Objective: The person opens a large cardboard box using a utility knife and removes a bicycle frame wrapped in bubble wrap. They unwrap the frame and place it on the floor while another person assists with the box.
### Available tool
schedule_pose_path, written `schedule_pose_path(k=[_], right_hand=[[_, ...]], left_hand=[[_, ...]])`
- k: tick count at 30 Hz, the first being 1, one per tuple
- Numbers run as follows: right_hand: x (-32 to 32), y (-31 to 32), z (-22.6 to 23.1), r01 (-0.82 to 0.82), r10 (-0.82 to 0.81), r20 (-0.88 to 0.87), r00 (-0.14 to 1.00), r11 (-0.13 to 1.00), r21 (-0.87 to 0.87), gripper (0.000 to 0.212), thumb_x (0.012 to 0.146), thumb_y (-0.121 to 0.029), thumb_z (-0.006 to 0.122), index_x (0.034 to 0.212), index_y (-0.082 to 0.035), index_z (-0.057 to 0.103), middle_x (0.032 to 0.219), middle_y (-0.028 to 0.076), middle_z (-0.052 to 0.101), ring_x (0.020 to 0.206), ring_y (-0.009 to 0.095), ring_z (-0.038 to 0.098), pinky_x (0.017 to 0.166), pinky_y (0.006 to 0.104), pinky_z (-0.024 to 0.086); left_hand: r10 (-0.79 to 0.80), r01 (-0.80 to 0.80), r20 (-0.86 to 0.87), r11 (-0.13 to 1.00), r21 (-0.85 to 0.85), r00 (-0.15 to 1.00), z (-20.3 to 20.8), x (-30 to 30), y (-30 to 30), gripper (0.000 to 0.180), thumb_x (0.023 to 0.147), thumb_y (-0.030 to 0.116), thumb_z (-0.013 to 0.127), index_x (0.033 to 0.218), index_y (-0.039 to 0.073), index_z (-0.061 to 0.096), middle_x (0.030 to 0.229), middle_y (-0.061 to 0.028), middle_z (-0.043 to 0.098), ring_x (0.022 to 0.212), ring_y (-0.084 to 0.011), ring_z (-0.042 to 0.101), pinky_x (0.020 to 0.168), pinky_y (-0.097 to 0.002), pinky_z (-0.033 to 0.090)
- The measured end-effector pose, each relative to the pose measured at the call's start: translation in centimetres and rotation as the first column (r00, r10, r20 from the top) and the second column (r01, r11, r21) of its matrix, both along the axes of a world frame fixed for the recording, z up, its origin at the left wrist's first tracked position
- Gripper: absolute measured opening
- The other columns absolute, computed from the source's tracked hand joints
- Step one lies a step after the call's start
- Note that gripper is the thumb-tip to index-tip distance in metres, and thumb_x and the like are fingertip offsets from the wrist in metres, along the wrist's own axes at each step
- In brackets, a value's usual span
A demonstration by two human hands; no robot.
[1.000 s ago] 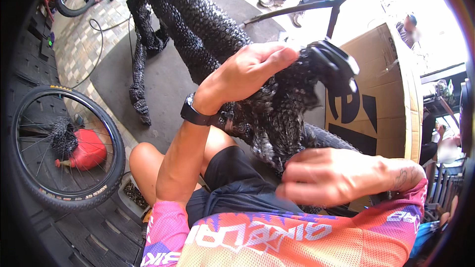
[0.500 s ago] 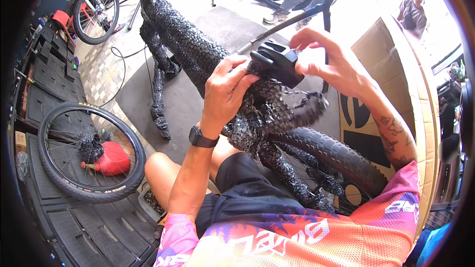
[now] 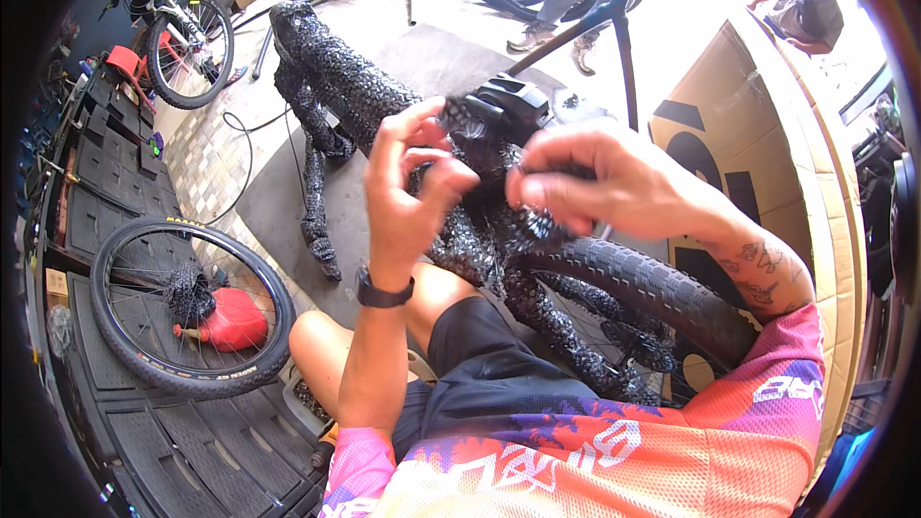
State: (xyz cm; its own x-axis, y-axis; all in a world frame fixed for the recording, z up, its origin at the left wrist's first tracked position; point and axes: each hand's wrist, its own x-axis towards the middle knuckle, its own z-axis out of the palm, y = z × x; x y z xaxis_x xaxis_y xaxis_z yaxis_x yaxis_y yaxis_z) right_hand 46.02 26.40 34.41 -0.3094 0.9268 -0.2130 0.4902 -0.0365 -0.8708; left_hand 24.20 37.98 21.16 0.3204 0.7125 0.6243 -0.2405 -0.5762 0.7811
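In front of me a bicycle frame (image 3: 350, 72) is wrapped in black bubble wrap. A black stem-like part (image 3: 508, 101) sits at its front end, above the fork. My left hand (image 3: 408, 192) is raised beside it, thumb and fingers curved apart with nothing visible between them. On the other side my right hand (image 3: 614, 177) has its fingers curled in on a loose flap of bubble wrap (image 3: 542, 227) below the stem; motion blurs the fingertips. The front tyre (image 3: 652, 293) extends from the wrapped fork toward my right side.
A loose wheel (image 3: 120, 345) lies at left on black plastic panels (image 3: 192, 441), near a red container (image 3: 233, 319). A large cardboard box (image 3: 767, 125) stands at right. Beyond are a white bicycle (image 3: 182, 29), a dark frame tube (image 3: 576, 31) and other people.
Both hands have come off the stem. My left hand has opened slightly, and my right hand has moved down and inward to the bubble wrap flap. The stem sits slightly farther away.
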Motion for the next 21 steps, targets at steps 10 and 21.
schedule_pose_path(k=[10,21], right_hand=[[-0.6,4.3,1.3,0.213,-0.17,-0.215,0.962,0.957,0.196,0.039,0.102,-0.028,0.075,0.129,0.0,0.072,0.072,0.002,0.065,0.051,0.008,0.059,0.048,0.0248,0.047],[8.5,4.5,5.1,0.048,0.045,0.575,0.817,0.988,-0.146,0.061,0.088,-0.044,0.087,0.13,-0.003,0.069,0.101,0.01,0.076,0.085,0.017,0.077,0.067,0.0328,0.065]], left_hand=[[0.124,-0.104,-0.267,0.991,0.085,0.956,1.8,-0.1,4.4,0.025,0.095,0.017,0.084,0.107,-0.003,0.075,0.091,-0.0119,0.076,0.077,-0.0167,0.075,0.068,-0.0309,0.056],[-0.097,0.367,-0.522,0.817,0.444,0.847,12.9,10.7,6.0,0.03,0.096,0.035,0.078,0.103,0.006,0.078,0.084,-0.0106,0.076,0.081,-0.0185,0.075,0.079,-0.0382,0.059]])
